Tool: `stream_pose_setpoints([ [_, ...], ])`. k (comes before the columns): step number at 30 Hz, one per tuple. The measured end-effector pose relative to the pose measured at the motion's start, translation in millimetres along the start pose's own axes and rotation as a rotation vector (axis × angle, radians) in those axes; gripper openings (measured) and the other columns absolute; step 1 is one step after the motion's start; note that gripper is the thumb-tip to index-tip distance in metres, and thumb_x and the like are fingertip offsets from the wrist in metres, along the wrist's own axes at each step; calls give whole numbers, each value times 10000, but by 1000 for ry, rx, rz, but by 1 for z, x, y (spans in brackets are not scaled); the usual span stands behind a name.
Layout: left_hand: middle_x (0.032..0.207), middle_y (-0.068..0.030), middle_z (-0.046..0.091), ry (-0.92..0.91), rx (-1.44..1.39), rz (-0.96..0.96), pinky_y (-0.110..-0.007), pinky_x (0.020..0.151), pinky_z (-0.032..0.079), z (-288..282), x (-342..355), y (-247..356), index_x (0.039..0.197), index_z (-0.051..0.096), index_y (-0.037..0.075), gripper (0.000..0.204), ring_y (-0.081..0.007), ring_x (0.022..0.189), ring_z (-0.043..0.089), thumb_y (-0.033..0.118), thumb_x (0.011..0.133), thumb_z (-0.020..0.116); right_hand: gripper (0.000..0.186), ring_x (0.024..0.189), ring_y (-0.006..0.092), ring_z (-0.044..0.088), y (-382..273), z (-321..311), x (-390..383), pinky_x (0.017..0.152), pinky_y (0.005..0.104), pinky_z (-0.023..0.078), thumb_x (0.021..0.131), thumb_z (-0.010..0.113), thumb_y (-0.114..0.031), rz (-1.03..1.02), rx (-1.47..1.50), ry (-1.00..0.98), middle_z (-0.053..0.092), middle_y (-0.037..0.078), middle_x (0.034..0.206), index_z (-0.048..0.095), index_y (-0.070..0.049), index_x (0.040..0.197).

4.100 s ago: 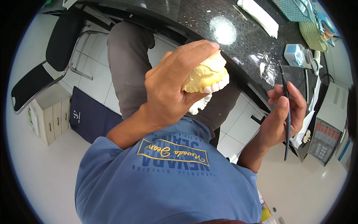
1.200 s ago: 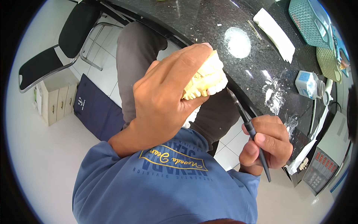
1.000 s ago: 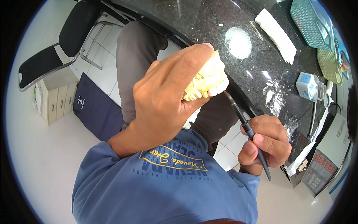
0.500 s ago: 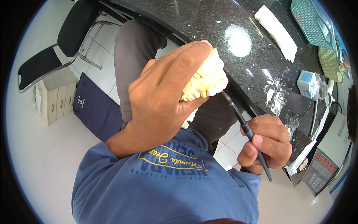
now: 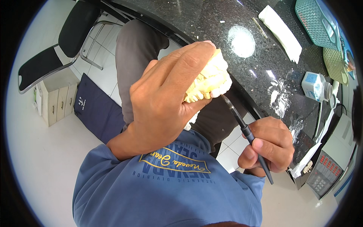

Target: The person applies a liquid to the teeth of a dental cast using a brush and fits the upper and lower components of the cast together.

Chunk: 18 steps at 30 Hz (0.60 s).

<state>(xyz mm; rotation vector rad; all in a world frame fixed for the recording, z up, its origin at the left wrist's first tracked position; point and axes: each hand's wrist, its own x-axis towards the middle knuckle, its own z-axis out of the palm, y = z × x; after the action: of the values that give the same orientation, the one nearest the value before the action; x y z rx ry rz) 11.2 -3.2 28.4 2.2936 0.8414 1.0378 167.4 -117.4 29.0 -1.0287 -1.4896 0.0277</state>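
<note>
The left hand [image 5: 166,102] had a firm grip around the yellow dental cast [image 5: 210,81], held near the dark table [image 5: 211,22]. The right hand [image 5: 270,145] clenched a thin black tool [image 5: 245,130], its long axis slanting up-left, tip touching the cast's right edge.

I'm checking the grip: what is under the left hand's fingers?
A yellow dental cast, teeth showing at the front. The left hand covers its back. The tool in the right hand touches the teeth.
</note>
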Motion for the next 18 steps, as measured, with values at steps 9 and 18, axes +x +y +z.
stream_pose_setpoints([
  [9,1101,-118,690,-11,18,2,-256,777,554,-1,1,2,1132,624,-6,524,-191,923,695,-57,635,781,166,479,166,575,1,-1,0,358,249,469,758,710,-41,-6,10,-3,584,85,638,582,4,853],
  [18,1142,-141,674,-16,31,71,-280,821,558,1,0,-4,1136,605,-25,532,-218,977,685,-37,639,793,169,492,169,581,-1,-3,0,367,248,474,738,700,-24,42,7,0,580,84,641,582,4,855],
])
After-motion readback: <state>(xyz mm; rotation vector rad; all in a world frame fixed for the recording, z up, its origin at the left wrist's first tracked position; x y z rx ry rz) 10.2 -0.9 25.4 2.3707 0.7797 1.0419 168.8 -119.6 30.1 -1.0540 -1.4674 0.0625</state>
